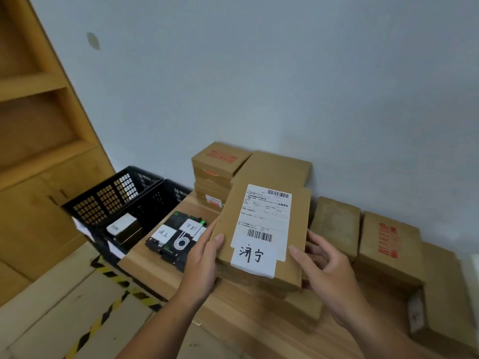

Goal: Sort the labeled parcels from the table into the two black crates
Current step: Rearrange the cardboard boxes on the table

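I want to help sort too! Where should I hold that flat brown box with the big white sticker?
The flat brown box is wide and thin, so probably grip its two long side edges, one hand from each side, thumbs on top, as the left hand and right hand do here.

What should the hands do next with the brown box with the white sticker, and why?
Probably swing it left toward the two black plastic crates. The left hand and right hand both grip the flat brown cardboard parcel, and its white handwritten label faces up, readable. Which crate fits, I cannot tell.
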Available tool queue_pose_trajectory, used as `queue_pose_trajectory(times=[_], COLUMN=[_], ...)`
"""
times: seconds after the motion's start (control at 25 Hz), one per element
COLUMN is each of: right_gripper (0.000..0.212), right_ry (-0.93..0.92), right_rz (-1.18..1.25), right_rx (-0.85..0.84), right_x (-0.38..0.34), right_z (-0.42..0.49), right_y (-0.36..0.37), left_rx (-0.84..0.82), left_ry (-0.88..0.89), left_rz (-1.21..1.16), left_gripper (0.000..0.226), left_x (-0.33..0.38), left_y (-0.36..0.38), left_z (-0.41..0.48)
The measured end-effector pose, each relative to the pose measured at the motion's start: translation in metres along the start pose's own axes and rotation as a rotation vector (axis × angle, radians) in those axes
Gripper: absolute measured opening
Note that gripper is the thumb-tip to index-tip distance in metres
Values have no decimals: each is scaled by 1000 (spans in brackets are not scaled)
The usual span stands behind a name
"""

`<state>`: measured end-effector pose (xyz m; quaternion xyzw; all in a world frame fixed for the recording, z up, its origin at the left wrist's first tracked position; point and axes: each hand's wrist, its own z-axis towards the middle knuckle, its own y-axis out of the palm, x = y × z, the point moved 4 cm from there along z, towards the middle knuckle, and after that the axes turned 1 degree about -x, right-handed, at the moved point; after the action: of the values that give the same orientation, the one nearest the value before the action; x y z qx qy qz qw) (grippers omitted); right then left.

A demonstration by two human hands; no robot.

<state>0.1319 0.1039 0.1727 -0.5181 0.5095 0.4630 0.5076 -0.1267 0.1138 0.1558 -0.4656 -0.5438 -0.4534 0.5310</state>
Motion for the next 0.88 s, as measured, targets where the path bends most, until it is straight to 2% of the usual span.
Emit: queue_pose_trajectory(times=[0.08,0.24,0.36,0.44,0.6,0.76,0.88], right_gripper=[60,49,41,40,39,36,50], right_ry=[-3,2,20,25,40,54,78], right_rz=[-27,-58,-31,-42,-24,-13,-30], right_rx=[-7,-17,-35,-54,-83,-95,-88], right_x=[-1,2,4,5,9,15,22], right_z=[1,1,-3,-4,-4,-4,4], right_y=[32,96,146,175,226,263,283], left_rx=[5,58,46,71,80,77,124], left_ry=[-5,-10,4,5,1,30,28], left_rz=[-2,-14,-23,-32,-27,-39,-52], left_gripper=[41,22,41,43,34,38,37], left_x=[-4,-9,-10,-13,-15,-15,-19], left_y=[-31,-98,-143,-171,-221,-257,-275], left_z=[-2,1,3,3,6,12,17])
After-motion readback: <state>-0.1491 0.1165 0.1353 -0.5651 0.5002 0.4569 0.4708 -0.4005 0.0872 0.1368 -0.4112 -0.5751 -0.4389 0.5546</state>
